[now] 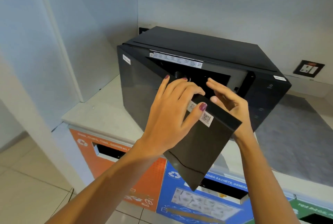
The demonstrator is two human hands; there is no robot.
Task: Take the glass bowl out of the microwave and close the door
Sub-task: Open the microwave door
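A black microwave (198,43) stands on a white counter (100,108). Its door (198,150), hinged on the left, is swung out towards me. My left hand (171,115) grips the door's top edge, fingers over the inner side and thumb on the outer face beside a white sticker. Behind the door, at the mouth of the dark cavity, my right hand (228,101) is open with fingers apart and holds nothing. I cannot make out the glass bowl; the cavity is dark and partly hidden by the hands and door.
Under the counter are waste bins with orange (111,162), blue (198,204) and green (313,213) fronts. A grey mat (297,133) lies to the right of the microwave. A wall socket (309,68) sits at the back right. Walls close in on the left and behind.
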